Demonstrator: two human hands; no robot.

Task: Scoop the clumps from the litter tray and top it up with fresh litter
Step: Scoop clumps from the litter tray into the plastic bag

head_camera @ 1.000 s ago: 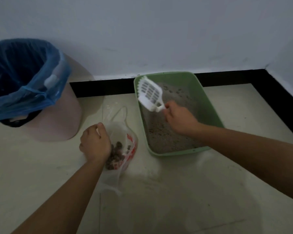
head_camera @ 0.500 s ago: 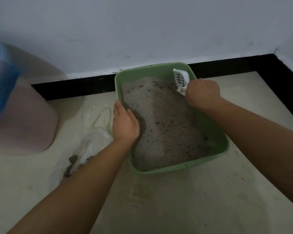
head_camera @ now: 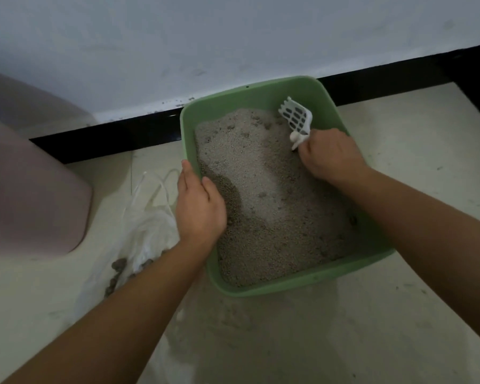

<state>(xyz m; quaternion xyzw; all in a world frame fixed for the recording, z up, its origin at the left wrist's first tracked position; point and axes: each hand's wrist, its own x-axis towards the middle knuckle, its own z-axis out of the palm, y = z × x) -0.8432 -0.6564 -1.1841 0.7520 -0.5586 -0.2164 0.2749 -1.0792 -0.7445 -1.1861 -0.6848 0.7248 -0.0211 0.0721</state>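
A green litter tray (head_camera: 305, 285) sits on the floor against the wall, filled with grey litter (head_camera: 263, 206) that holds several small clumps. My right hand (head_camera: 330, 156) grips the handle of a white slotted scoop (head_camera: 295, 117) at the tray's far right corner, its head tilted up over the litter. My left hand (head_camera: 198, 203) holds the tray's left rim, thumb inside and fingers along the outside. A clear plastic bag (head_camera: 142, 239) with brown clumps lies on the floor left of the tray, partly hidden by my left forearm.
A pink bin (head_camera: 31, 189) stands at the left, with a sliver of its blue liner at the frame edge. A white wall with a black skirting strip (head_camera: 108, 139) runs behind the tray. Litter dust is scattered on the pale floor (head_camera: 261, 328) in front.
My left hand let go of the bag and took hold of the tray's left rim. My right hand carried the scoop from above the bag side to the tray's far right corner.
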